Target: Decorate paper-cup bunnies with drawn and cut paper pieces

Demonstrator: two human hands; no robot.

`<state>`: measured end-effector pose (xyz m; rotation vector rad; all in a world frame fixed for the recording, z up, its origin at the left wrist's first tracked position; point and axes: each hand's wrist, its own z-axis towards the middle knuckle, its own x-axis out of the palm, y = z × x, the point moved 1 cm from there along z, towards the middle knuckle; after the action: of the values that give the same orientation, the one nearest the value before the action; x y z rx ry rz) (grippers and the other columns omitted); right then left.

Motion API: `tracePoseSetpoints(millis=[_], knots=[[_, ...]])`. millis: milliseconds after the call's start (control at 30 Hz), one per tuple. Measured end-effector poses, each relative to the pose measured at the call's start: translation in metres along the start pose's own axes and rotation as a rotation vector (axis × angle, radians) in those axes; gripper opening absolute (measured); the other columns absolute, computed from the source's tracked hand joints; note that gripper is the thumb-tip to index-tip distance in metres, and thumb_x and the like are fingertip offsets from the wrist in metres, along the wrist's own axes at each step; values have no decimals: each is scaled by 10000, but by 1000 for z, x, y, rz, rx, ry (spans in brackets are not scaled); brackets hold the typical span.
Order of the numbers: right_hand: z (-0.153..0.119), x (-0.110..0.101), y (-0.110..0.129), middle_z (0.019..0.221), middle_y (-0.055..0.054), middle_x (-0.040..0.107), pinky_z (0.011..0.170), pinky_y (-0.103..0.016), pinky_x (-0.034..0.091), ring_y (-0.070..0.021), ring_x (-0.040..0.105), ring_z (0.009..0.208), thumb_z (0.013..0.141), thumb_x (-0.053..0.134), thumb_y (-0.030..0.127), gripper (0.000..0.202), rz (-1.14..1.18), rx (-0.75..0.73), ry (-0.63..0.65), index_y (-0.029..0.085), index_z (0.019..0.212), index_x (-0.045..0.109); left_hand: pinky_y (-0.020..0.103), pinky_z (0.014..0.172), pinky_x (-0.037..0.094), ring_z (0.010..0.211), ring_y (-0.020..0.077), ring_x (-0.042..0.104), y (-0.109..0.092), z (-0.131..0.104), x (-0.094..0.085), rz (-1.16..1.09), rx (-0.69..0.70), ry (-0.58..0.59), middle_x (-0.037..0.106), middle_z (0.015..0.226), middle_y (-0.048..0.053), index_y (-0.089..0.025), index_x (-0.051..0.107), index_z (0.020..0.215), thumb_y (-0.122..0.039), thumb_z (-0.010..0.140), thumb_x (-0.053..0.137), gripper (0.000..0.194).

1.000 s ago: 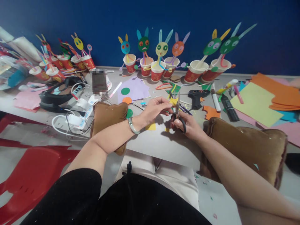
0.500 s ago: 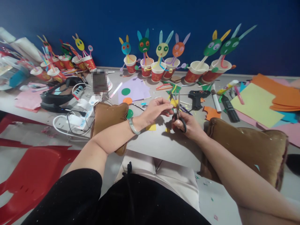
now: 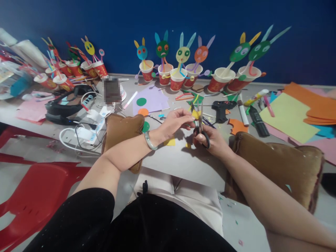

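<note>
My left hand (image 3: 178, 120), with a bracelet on its wrist, pinches a small piece of yellow paper (image 3: 195, 114) above the table. Black-handled scissors (image 3: 204, 135) are gripped in my right hand (image 3: 213, 140), their blades pointing up and away from me beside the yellow paper. Whether the blades touch the paper, I cannot tell. Under my hands on the table lie a yellow paper square (image 3: 170, 140) and a smaller yellow scrap (image 3: 188, 145). An orange paper circle (image 3: 143, 112) and a green one (image 3: 145, 126) lie left of my left hand.
Red paper cups (image 3: 178, 83) with paper rabbit-like figures stand along the blue wall. A black glue gun (image 3: 219, 110) and orange scrap (image 3: 237, 126) lie to the right. Brown cushions (image 3: 275, 168) flank my arms. A power strip (image 3: 97, 129) with cables sits left; coloured sheets (image 3: 291, 117) lie far right.
The view has shifted very slightly. Both hands stay in nearly the same place, with the yellow paper and scissors still held.
</note>
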<state>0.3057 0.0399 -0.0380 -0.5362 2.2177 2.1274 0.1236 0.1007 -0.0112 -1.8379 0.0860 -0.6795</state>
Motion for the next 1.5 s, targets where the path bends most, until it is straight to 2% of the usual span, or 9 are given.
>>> tracePoseSetpoints(millis=[133,333,633,800,1000,1200,1367,1500], knots=[[0,1,1,619,-24,662,558,-332,419,-167,529,548,671,783,1007,784,19,0,-6,256,773,581,238,657,566,669,102,695,2,1,-1,14,5,17,653,659,-50,-214,536,757,-260,815,924,395],[0,1,2,611,-18,641,541,-326,405,-153,488,533,669,783,1007,785,20,9,-4,254,767,583,223,650,563,660,89,696,4,2,-2,16,18,18,631,642,-70,-216,517,750,-310,801,947,443],[0,1,2,608,-23,632,533,-326,440,-160,502,541,698,774,991,763,-9,5,-2,254,745,583,243,654,562,660,96,696,4,3,-3,21,13,18,637,648,-65,-216,522,750,-339,785,963,459],[0,0,2,609,-22,637,528,-317,433,-157,505,539,734,756,979,748,-17,-14,-1,254,748,575,256,680,558,689,106,704,6,5,-6,19,27,41,646,667,-68,-216,518,768,-405,721,1001,521],[1,1,1,590,-9,633,517,-312,395,-143,468,518,729,800,939,725,11,-22,0,256,744,559,265,702,560,708,107,710,9,7,-9,31,49,62,662,694,-66,-214,521,787,-444,735,986,521],[1,0,0,605,-17,630,532,-319,402,-156,499,537,752,803,916,702,-14,-18,-1,255,746,567,262,693,558,708,109,718,10,7,-9,32,51,67,656,696,-67,-216,515,798,-437,747,975,512],[0,1,-3,610,-27,627,536,-318,418,-163,512,545,738,765,973,749,1,-9,2,250,756,570,255,682,552,693,103,709,10,7,-9,13,59,68,652,682,-72,-216,522,792,-444,686,1007,546],[0,1,-2,601,-27,632,520,-309,406,-149,494,524,691,762,1011,789,19,3,-9,247,747,572,258,682,550,698,104,709,9,5,-8,27,52,61,652,691,-69,-216,525,794,-442,704,998,532]])
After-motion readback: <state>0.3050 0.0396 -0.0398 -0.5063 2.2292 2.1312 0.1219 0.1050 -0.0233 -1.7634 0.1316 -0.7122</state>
